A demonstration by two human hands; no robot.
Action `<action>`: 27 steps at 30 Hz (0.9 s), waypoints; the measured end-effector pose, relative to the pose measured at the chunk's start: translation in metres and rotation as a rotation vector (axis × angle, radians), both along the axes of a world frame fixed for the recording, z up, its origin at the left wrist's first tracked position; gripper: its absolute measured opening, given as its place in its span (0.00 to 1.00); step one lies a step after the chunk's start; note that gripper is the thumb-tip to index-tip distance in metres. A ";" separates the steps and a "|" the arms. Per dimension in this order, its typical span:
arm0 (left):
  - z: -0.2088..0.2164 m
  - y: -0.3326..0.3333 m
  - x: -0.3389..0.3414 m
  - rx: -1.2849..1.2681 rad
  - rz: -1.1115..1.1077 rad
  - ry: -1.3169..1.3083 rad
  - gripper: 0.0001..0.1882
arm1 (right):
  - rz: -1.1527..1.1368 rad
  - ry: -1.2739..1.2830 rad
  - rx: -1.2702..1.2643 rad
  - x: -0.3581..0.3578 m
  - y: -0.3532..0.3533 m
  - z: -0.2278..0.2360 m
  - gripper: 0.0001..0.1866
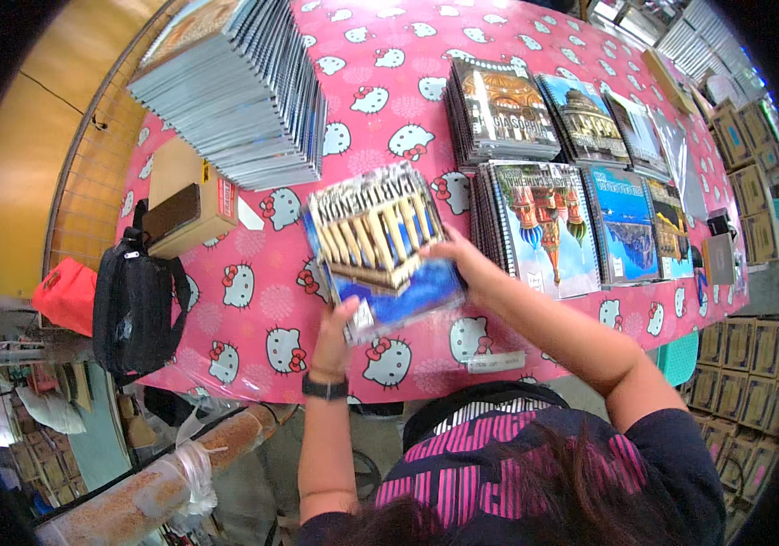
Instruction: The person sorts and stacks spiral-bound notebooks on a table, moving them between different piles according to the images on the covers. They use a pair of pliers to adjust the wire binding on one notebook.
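Over the near part of the table I hold a spiral notebook [387, 250], its cover showing a columned temple against a blue sky. It is tilted, and slight blur hides whether more notebooks lie under it. My left hand [336, 335] grips its lower left corner, with the thumb on the cover. At the right edge, my right hand [451, 253] has its fingers over the cover. To the right lie stacks of notebooks, the closest one with colourful onion domes [549, 227] on its cover. Behind it is a stack with a domed interior [505, 109].
A tall stack of spiral notebooks [234, 100] stands at the far left. Near it are a cardboard box [184, 187] with a dark phone [173, 209] on top, and a black bag [134, 309] at the table's edge. More notebooks [624, 223] lie at right on the pink patterned tablecloth [407, 359].
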State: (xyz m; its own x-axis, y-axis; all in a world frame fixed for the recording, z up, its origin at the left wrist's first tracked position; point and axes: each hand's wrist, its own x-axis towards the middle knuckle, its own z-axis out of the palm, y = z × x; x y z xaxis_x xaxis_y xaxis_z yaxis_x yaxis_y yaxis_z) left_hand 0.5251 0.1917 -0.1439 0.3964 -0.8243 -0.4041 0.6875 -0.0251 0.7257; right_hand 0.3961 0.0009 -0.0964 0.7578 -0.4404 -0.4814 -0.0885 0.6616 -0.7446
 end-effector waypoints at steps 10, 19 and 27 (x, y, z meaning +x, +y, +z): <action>0.007 -0.147 0.113 -0.121 -0.164 -0.034 0.14 | -0.105 0.106 0.123 0.080 -0.098 0.013 0.18; 0.007 -0.226 0.150 -0.250 -0.168 0.031 0.12 | -0.221 0.107 0.020 0.115 -0.165 -0.004 0.18; 0.011 -0.228 0.136 -0.281 -0.097 0.009 0.19 | -0.230 0.238 -0.208 0.106 -0.175 0.007 0.18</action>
